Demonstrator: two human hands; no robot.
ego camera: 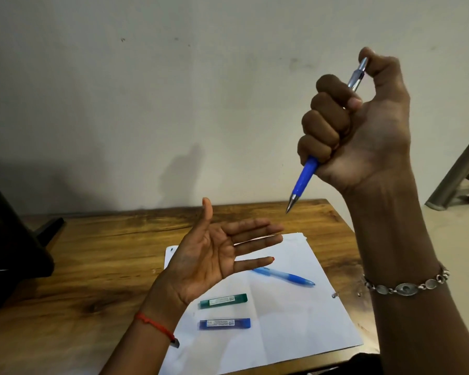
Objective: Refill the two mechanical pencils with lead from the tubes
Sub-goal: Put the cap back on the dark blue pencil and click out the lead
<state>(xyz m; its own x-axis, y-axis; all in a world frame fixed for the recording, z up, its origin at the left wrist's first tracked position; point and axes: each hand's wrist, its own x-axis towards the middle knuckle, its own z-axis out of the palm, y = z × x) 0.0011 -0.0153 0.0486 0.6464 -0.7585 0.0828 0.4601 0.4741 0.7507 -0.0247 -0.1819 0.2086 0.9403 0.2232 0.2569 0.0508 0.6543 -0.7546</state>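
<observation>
My right hand (363,125) is raised high and grips a blue mechanical pencil (305,180) in its fist, tip pointing down-left, with the thumb on the silver top end. Lower down, my left hand (214,258) is held palm up with straight fingers and holds nothing, below and left of the pencil's tip. A second, lighter blue pencil (287,276) lies on the white paper (295,320), partly behind my left fingers. On the same sheet lie a green lead tube (224,300) and, nearer me, a blue lead tube (224,323).
The paper lies on a wooden table (92,261) against a pale wall. A dark object (8,253) stands at the table's left edge. A metal frame (460,180) stands on the floor at far right.
</observation>
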